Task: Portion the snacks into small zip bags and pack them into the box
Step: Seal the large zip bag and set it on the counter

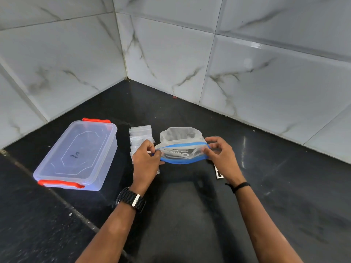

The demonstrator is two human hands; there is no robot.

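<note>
Over a black, speckled stone tabletop (190, 215), a person's left hand (147, 158), a dark link-band watch (131, 199) on its wrist, and right hand (221, 155), a thin black band (238, 186) on its wrist, each pinch one end of the blue zip strip on a large clear plastic zip bag with a blue closure (183, 149). The bag hangs between the two hands just above the tabletop, its mouth facing the person and its body bulging away toward the wall corner; its long axis, the blue zip line, runs left to right. The step in hand appears to be opening this bag, which calls for a firm hold on both lips and an even pull apart, keeping the mouth level so nothing spills. Whether snacks lie inside cannot be told. Just left of the bag, partly behind the left hand, lies a loose stack of small clear zip bags (140, 138). Further left of the bag sits the clear rectangular plastic box with orange-red clip handles (77, 154), lid on, its long axis running diagonally toward the far wall. White marble-veined wall tiles (171, 54) rise beyond the bag.
</note>
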